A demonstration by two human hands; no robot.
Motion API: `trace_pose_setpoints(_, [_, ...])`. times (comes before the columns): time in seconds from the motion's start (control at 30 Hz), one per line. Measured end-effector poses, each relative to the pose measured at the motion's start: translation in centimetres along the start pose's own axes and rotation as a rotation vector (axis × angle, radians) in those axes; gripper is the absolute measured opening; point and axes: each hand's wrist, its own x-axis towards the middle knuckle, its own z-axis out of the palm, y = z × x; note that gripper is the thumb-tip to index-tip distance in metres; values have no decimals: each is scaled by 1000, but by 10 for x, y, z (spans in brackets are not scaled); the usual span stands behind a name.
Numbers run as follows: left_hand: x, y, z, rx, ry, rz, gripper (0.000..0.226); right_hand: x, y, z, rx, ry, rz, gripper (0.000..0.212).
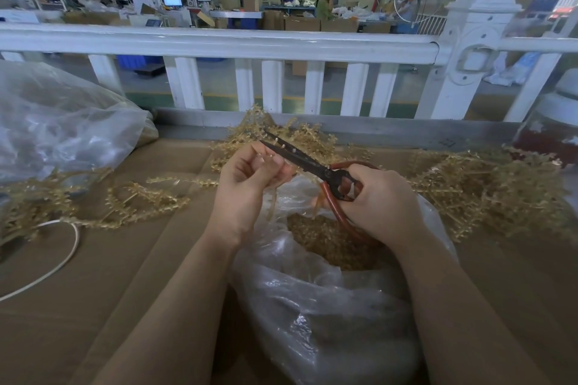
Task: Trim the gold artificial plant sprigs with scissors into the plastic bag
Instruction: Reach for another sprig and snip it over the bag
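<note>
The person is working w/ both hands over the open plastic bag (328,297), which is sitting on the brown cardboard-covered table (93,291) right in front of them, its mouth gaping and already holding a heap of gold trimmings (331,241). The left hand (250,178) is curling its fingers round a thin gold sprig (271,203), pinching it near the top while its pale stem is dangling down toward the bag; the exact pinch pt is hard to make out, since the fingers are covering it. The right hand (378,200) is gripping the scissors (312,164) by their red handles, fingers through the loops, blades slightly parted and pointing up-left just beside the left fingertips. Untrimmed sprigs are lying in piles: one behind the hands (281,134), one at the right (488,184), more at the left (93,206). A second, bulkier clear bag (62,122) is resting at the far left, and a white cord (62,259) is looping over the table; a white railing (219,40) is running along the back. The sprigs are prob. very light, springy plastic, w/ small beads likely to snag on each other, so taking hold on the bare stem close to the cut, directly above the bag's mouth, looks best. The bag film is thin, slippery and floppy, so it is offering no support.
</note>
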Motion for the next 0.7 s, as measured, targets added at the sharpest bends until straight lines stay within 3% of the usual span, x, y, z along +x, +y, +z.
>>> trace_pose_setpoints(0.2, [1, -5, -4, 92, -44, 1, 9, 3, -1, -1, -30, -62, 28, 73])
trace_pose_setpoints(0.57, [1, -6, -5, 158, -125, -7, 7, 4, 4, 4, 33, -40, 63, 56])
trace_pose_setpoints(0.7, [0, -2, -1, 88, -85, 1, 20, 5, 5, 5, 27, -53, 62, 59])
